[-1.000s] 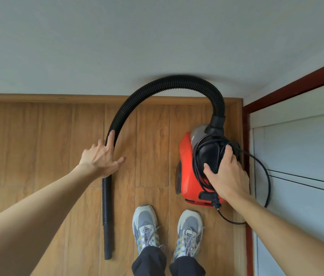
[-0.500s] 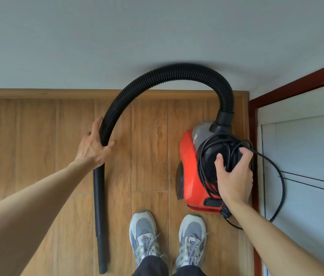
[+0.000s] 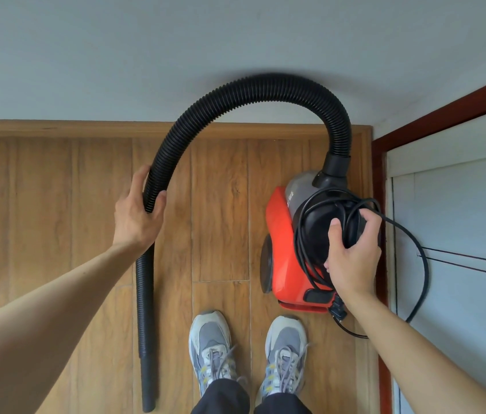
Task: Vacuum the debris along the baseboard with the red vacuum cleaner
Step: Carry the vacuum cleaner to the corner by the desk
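The red vacuum cleaner stands on the wooden floor at the right, near the door frame. Its black ribbed hose arches up over the wall and comes down on the left, ending in a straight nozzle near the floor. My left hand is wrapped around the hose partway down. My right hand grips the black handle on top of the vacuum, together with loops of the black power cord. The wooden baseboard runs along the foot of the wall. No debris is visible on it.
My two grey sneakers stand between the nozzle and the vacuum. A dark red door frame and a pale door close off the right side. The grey wall is straight ahead.
My left hand went from resting open on the hose to closing around it. My right hand shifted its grip on the handle and cord. The vacuum and hose have come closer to me.
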Tool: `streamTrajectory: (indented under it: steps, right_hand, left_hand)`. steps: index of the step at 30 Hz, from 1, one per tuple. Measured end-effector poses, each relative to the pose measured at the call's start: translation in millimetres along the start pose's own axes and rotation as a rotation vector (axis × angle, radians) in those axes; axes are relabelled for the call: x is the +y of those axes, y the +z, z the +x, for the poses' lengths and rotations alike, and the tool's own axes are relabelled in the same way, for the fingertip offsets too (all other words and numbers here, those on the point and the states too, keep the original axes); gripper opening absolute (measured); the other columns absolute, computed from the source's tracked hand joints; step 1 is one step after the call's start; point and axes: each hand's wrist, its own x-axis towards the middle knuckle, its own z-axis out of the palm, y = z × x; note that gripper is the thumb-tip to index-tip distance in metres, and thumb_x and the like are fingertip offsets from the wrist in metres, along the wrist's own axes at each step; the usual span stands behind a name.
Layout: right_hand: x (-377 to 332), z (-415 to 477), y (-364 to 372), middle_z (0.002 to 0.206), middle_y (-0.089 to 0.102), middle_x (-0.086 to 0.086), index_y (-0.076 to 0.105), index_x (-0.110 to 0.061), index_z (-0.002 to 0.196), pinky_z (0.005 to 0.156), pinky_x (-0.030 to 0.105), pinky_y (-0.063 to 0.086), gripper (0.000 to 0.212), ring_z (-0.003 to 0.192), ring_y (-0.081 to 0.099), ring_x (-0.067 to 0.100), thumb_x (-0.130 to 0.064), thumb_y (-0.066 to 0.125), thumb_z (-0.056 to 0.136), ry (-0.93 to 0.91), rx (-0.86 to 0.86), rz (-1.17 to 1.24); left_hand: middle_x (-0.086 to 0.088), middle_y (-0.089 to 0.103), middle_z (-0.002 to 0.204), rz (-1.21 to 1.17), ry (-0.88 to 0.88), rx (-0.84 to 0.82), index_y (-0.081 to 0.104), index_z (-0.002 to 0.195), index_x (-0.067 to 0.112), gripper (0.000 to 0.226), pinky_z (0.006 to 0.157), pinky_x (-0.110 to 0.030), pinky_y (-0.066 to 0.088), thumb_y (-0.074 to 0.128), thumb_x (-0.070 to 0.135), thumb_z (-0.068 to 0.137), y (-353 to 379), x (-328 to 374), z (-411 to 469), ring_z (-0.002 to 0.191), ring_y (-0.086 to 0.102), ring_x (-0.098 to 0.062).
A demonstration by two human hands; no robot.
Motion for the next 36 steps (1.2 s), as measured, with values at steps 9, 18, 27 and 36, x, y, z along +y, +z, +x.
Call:
streamTrajectory:
  steps: [9, 18, 27, 36]
  right_hand:
    - [-5.2, -3.0, -0.8, 0.078, 0.052, -0.014, 0.044, -0.016, 0.136, 0.072, 0.031, 0.044, 0.041, 0.073, 0.059, 0.017, -0.031, 0.055, 0.100, -0.051, 0.024, 0.003]
    - [-23.4, -22.9, -19.3, 0.074, 0.053, -0.011, 0.046, -0.015, 0.134, 0.080, 0.033, 0.039, 0.039, 0.076, 0.056, 0.010, -0.033, 0.054, 0.100, -0.036, -0.025, -0.038]
    - [-62.4, -58.0, -50.0, 0.066, 0.055, 0.003, 0.049, -0.015, 0.127, 0.058, 0.022, 0.037, 0.032, 0.062, 0.054, 0.014, -0.033, 0.053, 0.101, -0.103, -0.051, -0.070]
    - [-123.2, -93.2, -72.6, 0.069, 0.057, 0.001, 0.045, -0.023, 0.130, 0.064, 0.032, 0.044, 0.036, 0.074, 0.062, 0.029, -0.040, 0.052, 0.099, -0.137, -0.065, -0.108]
  left_hand:
    - [-0.009, 0.065, 0.110, 0.173, 0.050, 0.002, 0.027, 0.145, 0.035, 0.051, 0.071, -0.038, 0.053, 0.051, 0.036, 0.100, -9.7, 5.0, -18.9, 0.079, 0.061, -0.024]
    - [-0.005, 0.067, 0.088, 0.148, -0.022, 0.052, 0.028, 0.147, 0.034, 0.051, 0.061, -0.037, 0.056, 0.048, 0.035, 0.100, -40.9, 44.6, -41.5, 0.059, 0.062, -0.024]
    - [-0.001, 0.064, 0.082, -0.001, -0.107, 0.105, 0.035, 0.142, 0.037, 0.047, 0.062, -0.031, 0.052, 0.051, 0.035, 0.098, -81.5, 89.7, -75.4, 0.062, 0.063, -0.018]
    - [-0.004, 0.063, 0.078, -0.019, -0.146, 0.153, 0.040, 0.140, 0.029, 0.044, 0.063, -0.035, 0.053, 0.053, 0.033, 0.098, -153.0, 123.3, -109.8, 0.058, 0.056, -0.008]
